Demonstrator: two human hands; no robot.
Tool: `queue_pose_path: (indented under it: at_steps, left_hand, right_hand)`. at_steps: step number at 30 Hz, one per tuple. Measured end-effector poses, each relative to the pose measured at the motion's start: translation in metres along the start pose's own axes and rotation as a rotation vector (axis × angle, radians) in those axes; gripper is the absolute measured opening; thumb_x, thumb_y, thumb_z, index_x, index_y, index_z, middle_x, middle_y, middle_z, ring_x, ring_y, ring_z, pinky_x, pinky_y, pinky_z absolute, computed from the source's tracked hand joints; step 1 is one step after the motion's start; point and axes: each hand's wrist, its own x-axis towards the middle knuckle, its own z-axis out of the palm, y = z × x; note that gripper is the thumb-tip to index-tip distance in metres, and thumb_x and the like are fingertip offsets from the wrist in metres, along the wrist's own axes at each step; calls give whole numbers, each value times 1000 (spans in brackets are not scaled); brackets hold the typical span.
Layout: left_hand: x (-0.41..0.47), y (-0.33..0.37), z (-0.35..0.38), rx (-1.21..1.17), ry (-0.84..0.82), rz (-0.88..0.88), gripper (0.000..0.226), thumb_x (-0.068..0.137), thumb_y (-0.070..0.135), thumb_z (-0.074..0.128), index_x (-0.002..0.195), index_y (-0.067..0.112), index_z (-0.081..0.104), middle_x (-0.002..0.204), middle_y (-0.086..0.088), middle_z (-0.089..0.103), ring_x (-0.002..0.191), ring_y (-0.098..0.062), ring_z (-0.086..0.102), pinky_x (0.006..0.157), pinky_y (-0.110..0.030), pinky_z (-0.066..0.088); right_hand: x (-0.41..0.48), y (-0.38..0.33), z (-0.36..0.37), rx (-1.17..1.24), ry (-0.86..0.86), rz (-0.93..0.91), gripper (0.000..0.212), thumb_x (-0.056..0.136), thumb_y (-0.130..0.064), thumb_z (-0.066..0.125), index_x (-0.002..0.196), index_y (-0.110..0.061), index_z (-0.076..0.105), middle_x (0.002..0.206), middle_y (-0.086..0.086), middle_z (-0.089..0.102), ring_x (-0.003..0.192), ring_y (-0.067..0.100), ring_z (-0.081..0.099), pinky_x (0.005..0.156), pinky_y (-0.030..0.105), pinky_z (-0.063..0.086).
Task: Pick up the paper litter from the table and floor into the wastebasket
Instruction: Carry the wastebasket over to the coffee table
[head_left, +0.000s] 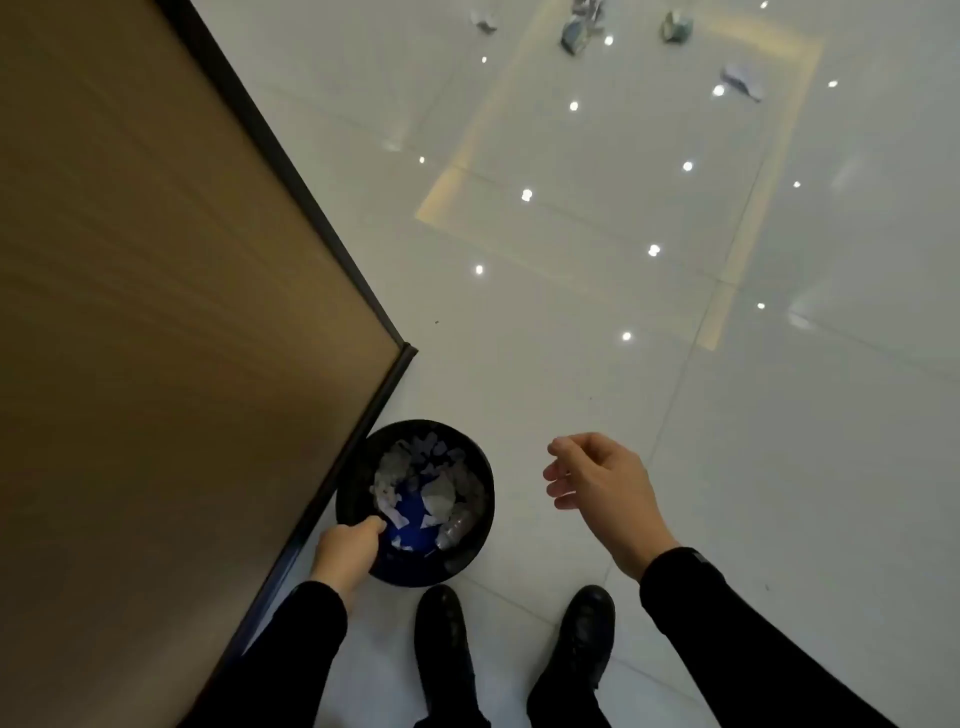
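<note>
A black round wastebasket (480, 470) stands on the floor beside the table corner, holding crumpled paper (395, 467), a clear plastic bottle and something blue. My left hand (348, 553) grips its near rim. My right hand (602, 486) hovers to the right of the basket, fingers loosely curled, nothing in it. Several crumpled paper pieces lie far ahead on the floor: a white paper ball (745, 80), a greyish paper ball (675, 26), a dark paper ball (574, 39) and a small white scrap (483, 21).
A brown table (156, 312) with a dark edge fills the left side; its corner juts above the basket. The glossy white tile floor (779, 441) reflects ceiling lights. My two black shoes (441, 639) stand just behind the basket.
</note>
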Motion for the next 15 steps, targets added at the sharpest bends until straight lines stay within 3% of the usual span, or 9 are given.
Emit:
queue_pose_path:
  at_steps: [2, 4, 7, 11, 15]
  left_hand:
    - [22, -12, 8, -73, 17, -97, 45, 89, 20, 55, 130, 2, 46, 119, -13, 56, 107, -30, 52, 91, -38, 40]
    - [40, -23, 12, -165, 2, -167, 54, 90, 21, 55, 138, 2, 39, 137, -15, 48, 122, -33, 46, 98, -38, 39]
    - [65, -42, 21, -278, -4, -197, 46, 93, 18, 52, 136, 3, 43, 135, -18, 51, 119, -35, 50, 98, -41, 43]
    - [79, -61, 30, -234, 23, -197, 38, 96, 6, 44, 133, -3, 43, 132, -26, 50, 115, -43, 51, 88, -44, 48]
    - [72, -59, 33, -145, 58, -58, 27, 86, -11, 43, 105, -6, 61, 99, -20, 64, 78, -33, 63, 66, -37, 54]
  right_hand:
    - [17, 9, 3, -7, 11, -7, 15, 89, -19, 54, 84, -10, 64, 67, 0, 64, 55, 11, 58, 56, 23, 50]
    - [33, 18, 4, -5, 11, 2, 14, 89, -18, 55, 85, -9, 64, 66, 0, 64, 53, 9, 57, 54, 22, 49]
    - [47, 32, 8, -10, 3, 9, 13, 90, -17, 54, 87, -8, 64, 66, 0, 63, 53, 10, 57, 53, 20, 48]
    - [57, 43, 10, -13, -12, 12, 12, 90, -17, 55, 85, -10, 63, 66, 0, 64, 54, 11, 57, 53, 20, 48]
    - [53, 43, 6, -14, -10, 11, 11, 90, -16, 55, 85, -10, 62, 66, 0, 63, 53, 10, 56, 51, 18, 48]
